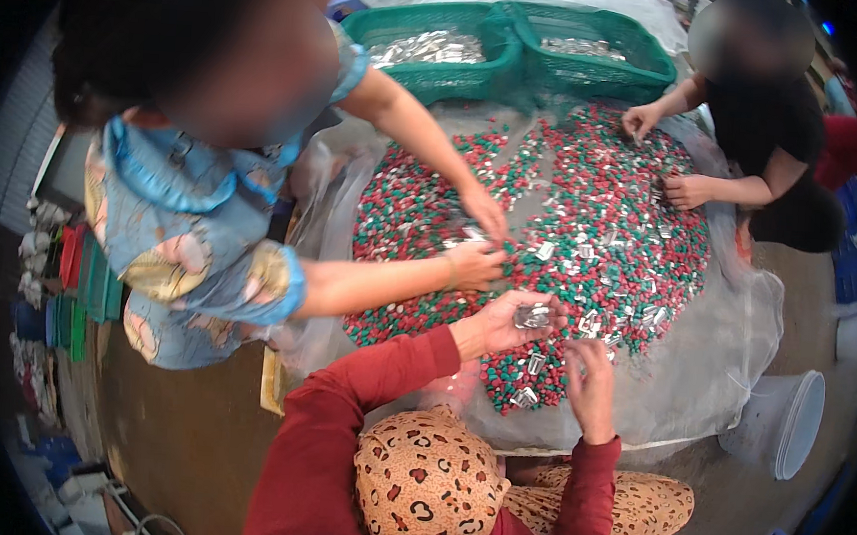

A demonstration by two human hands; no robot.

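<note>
Several silver pieces (533, 316): in the cupped left hand (492, 324), over the near part of the heap (636, 246).
Left grip: palm up, fingers partly bent around the silver pieces.
Right hand (592, 387): raised to the right of the left hand and apart from it, fingers curled with the thumb close; whether they pinch anything, I cannot tell.
Heap: small red, green and white bits in a wide layer, more shiny pieces (534, 364) scattered among them, mostly at the near and right parts.
Sheet (746, 336): pale and see-through, under the heap.
Left co-worker (180, 233): blue patterned top, both hands down at the heap.
Right co-worker (766, 117): black top, both hands at the heap's far right.
Baskets (470, 78): two, green, side by side at the far edge, shiny contents inside.
Bucket (764, 422): pale, right of the sheet.
</note>
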